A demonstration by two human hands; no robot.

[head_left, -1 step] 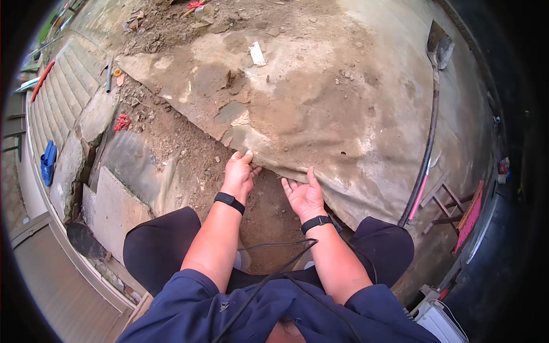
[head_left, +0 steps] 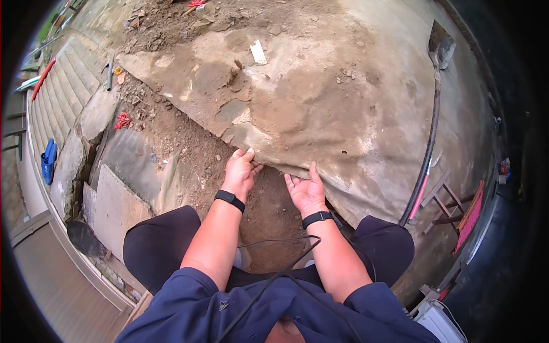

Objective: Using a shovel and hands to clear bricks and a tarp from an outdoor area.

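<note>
A large dirt-covered sheet [head_left: 297, 114] lies over the ground in front of me, its near edge lifted a little. My left hand [head_left: 240, 173] pinches that edge, thumb on top and fingers curled under. Just to the right, my right hand [head_left: 306, 191] is palm up at the same edge, its thumb over the sheet and its fingers at the underside. Bare brown soil [head_left: 269, 211] shows below the raised edge, between my knees. A dark band circles each wrist.
A long-handled shovel [head_left: 436, 108] lies at the right, near a pink-topped stool [head_left: 470, 217]. Leftward are a hammer [head_left: 109, 74], crumpled red material [head_left: 122, 120], a flat slab [head_left: 117, 208] and blue slippers [head_left: 48, 161]. A black cable [head_left: 313, 243] hangs across my forearms.
My right hand has shifted slightly right and upward along the sheet's edge. The hanging cable has swung a little. My left hand stays nearly in place.
</note>
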